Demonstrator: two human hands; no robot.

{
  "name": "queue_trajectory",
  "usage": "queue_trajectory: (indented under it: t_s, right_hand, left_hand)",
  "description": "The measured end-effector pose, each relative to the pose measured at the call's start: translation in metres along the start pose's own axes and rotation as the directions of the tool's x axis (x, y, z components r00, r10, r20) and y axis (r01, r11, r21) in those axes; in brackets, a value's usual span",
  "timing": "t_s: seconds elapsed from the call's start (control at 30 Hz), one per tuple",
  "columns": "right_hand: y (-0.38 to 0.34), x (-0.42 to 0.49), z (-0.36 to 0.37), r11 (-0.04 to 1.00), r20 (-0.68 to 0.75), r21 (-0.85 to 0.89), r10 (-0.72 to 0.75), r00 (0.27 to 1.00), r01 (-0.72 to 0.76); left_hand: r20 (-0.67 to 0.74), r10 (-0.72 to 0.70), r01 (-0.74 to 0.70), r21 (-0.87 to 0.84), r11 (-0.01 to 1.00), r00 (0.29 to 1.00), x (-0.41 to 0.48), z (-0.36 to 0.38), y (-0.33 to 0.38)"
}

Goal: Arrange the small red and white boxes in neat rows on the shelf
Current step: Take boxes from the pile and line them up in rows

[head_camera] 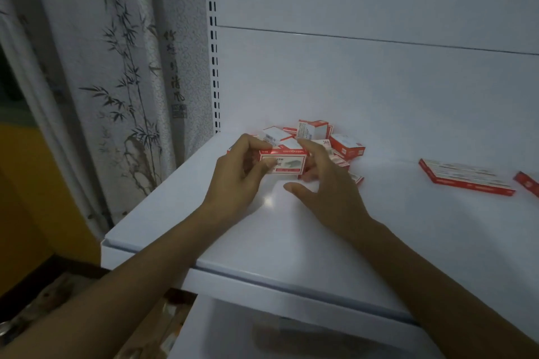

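Observation:
A small red and white box (284, 161) is held just above the white shelf (291, 242), near its back left corner. My left hand (237, 172) grips the box's left end, thumb across its front. My right hand (323, 183) touches the box's right end with curled fingers, its thumb spread out over the shelf. Behind both hands lies a loose pile of several more red and white boxes (315, 131), some tilted, against the back panel. How firmly the right hand holds the box is hidden.
A flat row of red and white boxes (463, 176) lies on the shelf at the right, with another box (529, 182) at the frame's edge. A slotted upright (214, 67) and a bamboo-print curtain (125, 81) stand to the left. The shelf's front edge (262, 285) is close to me.

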State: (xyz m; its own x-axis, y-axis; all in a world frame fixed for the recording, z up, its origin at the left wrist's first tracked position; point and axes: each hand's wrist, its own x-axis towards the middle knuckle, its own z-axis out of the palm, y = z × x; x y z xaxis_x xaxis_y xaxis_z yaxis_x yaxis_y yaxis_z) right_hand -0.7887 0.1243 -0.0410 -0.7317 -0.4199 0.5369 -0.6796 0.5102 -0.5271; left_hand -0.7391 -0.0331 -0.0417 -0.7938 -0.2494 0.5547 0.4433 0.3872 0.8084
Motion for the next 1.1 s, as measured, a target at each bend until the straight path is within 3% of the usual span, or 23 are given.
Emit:
queue_trajectory:
  t_s: [0.13, 0.23, 0.4, 0.67, 0.83, 0.93, 1.1]
  right_hand:
    - [-0.007, -0.002, -0.033, 0.995, 0.024, 0.035, -0.092, 0.995, 0.091]
    - [0.0, -0.01, -0.066, 0.993, 0.013, -0.06, -0.101, 0.995, 0.101]
    - [0.026, -0.031, -0.104, 0.988, -0.012, -0.144, -0.053, 0.999, 0.051]
    - [0.085, -0.07, -0.166, 0.965, -0.068, -0.245, 0.073, 0.995, -0.088]
    - [0.125, -0.087, -0.209, 0.969, -0.063, -0.222, 0.1, 0.993, -0.112]
    - [0.145, -0.093, -0.227, 0.972, -0.028, -0.206, 0.112, 0.993, -0.115]
    - [0.178, -0.096, -0.253, 0.949, 0.03, -0.255, 0.199, 0.98, -0.185]
  left_hand:
    - [0.079, -0.045, 0.058, -0.176, 0.983, 0.996, 0.002, 0.011, 0.021]
    - [0.158, -0.03, 0.065, -0.222, 0.973, 0.987, 0.005, 0.025, 0.041]
    - [0.31, 0.147, -0.193, 0.123, 0.974, 0.939, 0.003, 0.067, 0.049]
    - [0.394, 0.221, -0.335, 0.249, 0.909, 0.892, 0.006, 0.157, 0.058]
    - [0.485, 0.428, -0.62, 0.357, 0.699, 0.762, 0.003, 0.221, 0.077]
    - [0.53, 0.394, -0.63, 0.394, 0.669, 0.751, 0.004, 0.248, 0.076]
    - [0.585, 0.14, -0.505, 0.524, 0.686, 0.799, 0.008, 0.266, 0.062]
